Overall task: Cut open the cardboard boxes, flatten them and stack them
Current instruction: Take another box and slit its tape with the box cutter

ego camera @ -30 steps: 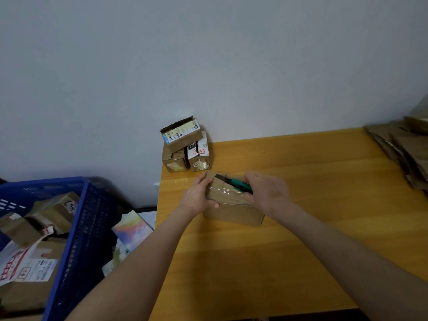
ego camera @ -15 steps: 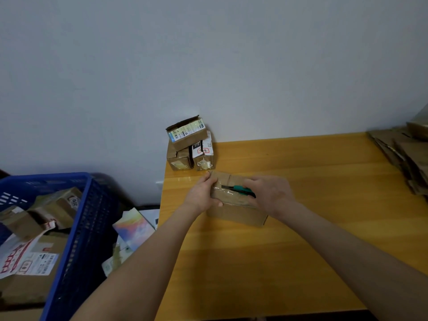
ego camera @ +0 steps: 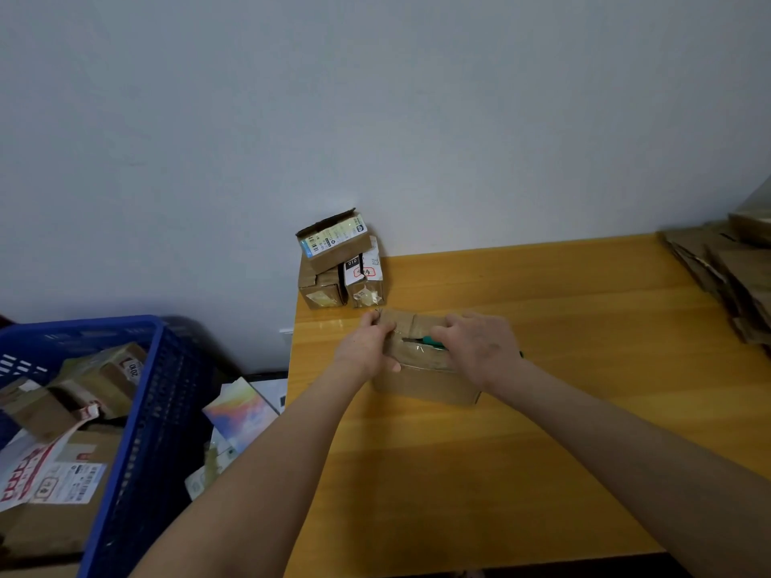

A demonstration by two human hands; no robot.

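Note:
A small brown cardboard box [ego camera: 425, 383], taped across its top, lies on the wooden table [ego camera: 521, 431] near the left edge. My left hand [ego camera: 365, 350] grips the box's left end, thumb on the near side. My right hand [ego camera: 479, 348] grips a green-handled utility knife [ego camera: 429, 342], whose blade lies against the taped top seam near the middle. A few small boxes [ego camera: 340, 264] stand stacked at the table's back left corner against the wall. Flattened cardboard [ego camera: 726, 269] is piled at the far right edge.
A blue plastic crate [ego camera: 137, 431] holding several cardboard boxes stands on the floor to the left. Papers and a colourful booklet [ego camera: 240, 415] lie between crate and table. A grey wall runs behind the table.
The knife blade has moved along the top seam toward the right, with more of it hidden under my right hand. My left hand keeps its hold on the box's left end.

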